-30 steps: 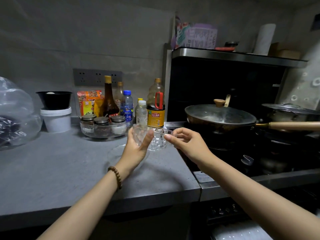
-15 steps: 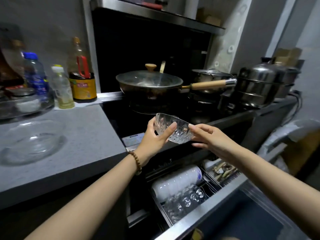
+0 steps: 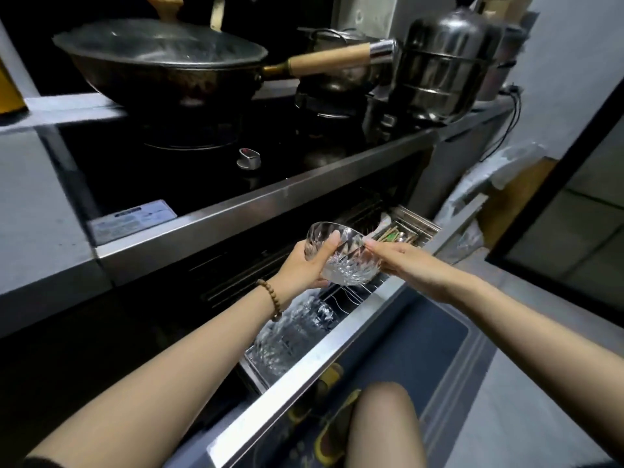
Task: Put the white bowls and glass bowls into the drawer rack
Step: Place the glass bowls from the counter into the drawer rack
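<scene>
While the clear cut-glass bowl (image 3: 341,258) hangs tilted just above the wire drawer rack (image 3: 341,298), not yet in any slot, we hold it with both hands. The left hand (image 3: 309,265) has a closed grip, thumb hooked over the rim and fingers curled under the wall. The right hand (image 3: 401,261) pinches the opposite rim with its thumb on top (its fingers are mostly hidden behind the glass). Below, a row of clear glass bowls (image 3: 290,336) already stands on edge in the rack's near-left part, just behind the drawer's brushed steel front panel (image 3: 314,363). A steel cutlery basket (image 3: 410,228) with chopsticks sits at the far right. Our worry is glass on glass: we judge that lowering the bowl too fast, or at the wrong tilt, could knock it against the stored bowls and chip a rim. The faceted wall looks slippery, so easing either grip before the wires carry the bowl could let it drop.
</scene>
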Available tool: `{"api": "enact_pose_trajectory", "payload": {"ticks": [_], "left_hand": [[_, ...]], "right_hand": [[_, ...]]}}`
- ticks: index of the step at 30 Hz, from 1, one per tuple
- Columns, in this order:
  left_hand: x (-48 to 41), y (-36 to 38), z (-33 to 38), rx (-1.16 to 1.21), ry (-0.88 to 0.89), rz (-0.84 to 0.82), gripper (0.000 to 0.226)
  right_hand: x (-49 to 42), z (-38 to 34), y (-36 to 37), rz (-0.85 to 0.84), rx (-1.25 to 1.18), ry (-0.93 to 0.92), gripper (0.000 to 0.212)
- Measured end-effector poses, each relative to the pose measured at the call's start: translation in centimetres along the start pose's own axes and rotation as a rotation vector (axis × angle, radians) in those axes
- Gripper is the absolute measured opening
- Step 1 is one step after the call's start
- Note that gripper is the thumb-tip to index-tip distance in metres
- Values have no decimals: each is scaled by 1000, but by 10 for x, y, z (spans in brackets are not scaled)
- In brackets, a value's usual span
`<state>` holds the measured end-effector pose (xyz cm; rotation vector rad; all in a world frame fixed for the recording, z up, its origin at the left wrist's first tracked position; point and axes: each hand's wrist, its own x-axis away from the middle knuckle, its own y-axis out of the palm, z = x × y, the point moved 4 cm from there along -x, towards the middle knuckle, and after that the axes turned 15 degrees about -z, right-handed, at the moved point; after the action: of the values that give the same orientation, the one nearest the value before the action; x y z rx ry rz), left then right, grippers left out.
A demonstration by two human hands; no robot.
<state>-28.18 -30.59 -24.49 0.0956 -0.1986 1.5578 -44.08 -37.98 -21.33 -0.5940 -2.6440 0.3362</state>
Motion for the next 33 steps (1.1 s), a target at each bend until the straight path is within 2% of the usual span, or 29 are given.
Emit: {"api": "enact_pose_trajectory", "payload": {"ticks": [5,10,12,16,18,20,23,27,33], "left_hand": [[-36,9,-37,-2,-154,-80,107],[-70,3,-70,34,-235,-67,93],[-78,-5,-83,-1,-220,-48,80],[-83,-20,-109,-235,-207,-39,75],[-82,-26,-119,-427,-182,-57,77],[-81,-32,-130,-636,-189,-70,82],[-81,-38,-145,-858,-249,-105,92],[-81,-43,-168,-972,-317,-146,103],[-76,-49,-193,-1006,-290,-105,114]], "right_hand": [[-22,24,-11,-31,13,-69,39],[-57,48,-21,-13,-154,-48,12],[-73,58,-26,28,-237,-1,11],[-105,77,-35,85,-326,198,10],[-120,83,-34,99,-317,328,10],[-134,89,-32,54,-247,455,21],[-154,98,-27,-26,-192,549,19],[-175,114,-19,-137,-161,647,35],[-190,142,-13,-289,-133,769,31]]}}
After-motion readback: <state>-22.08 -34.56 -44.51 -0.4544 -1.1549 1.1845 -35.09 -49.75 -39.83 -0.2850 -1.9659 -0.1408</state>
